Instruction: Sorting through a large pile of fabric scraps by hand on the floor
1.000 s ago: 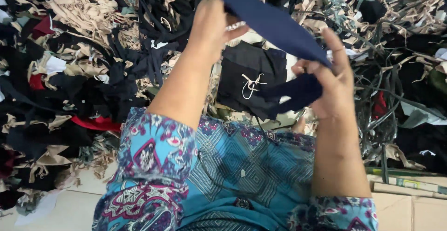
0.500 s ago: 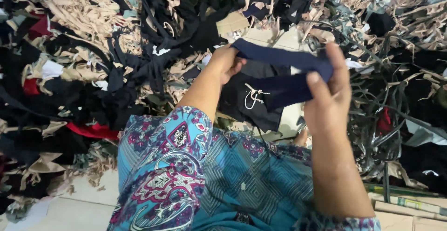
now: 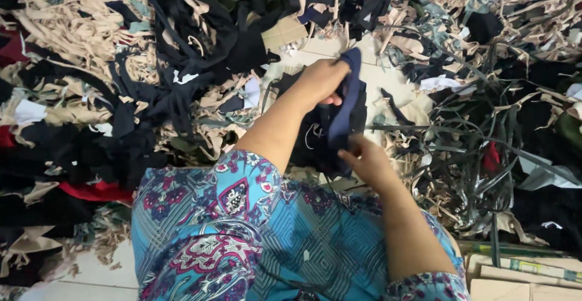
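My left hand [image 3: 324, 80] grips the far end of a navy fabric strip [image 3: 344, 104]; my right hand [image 3: 367, 161] pinches its near end, above black shorts [image 3: 315, 149].

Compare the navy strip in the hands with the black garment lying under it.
The navy strip is narrow and long; the black garment is broad. The strip is stretched between the left hand and right hand; the garment lies flat on the pile. Only the garment shows a white drawstring. Both are dark cloth.
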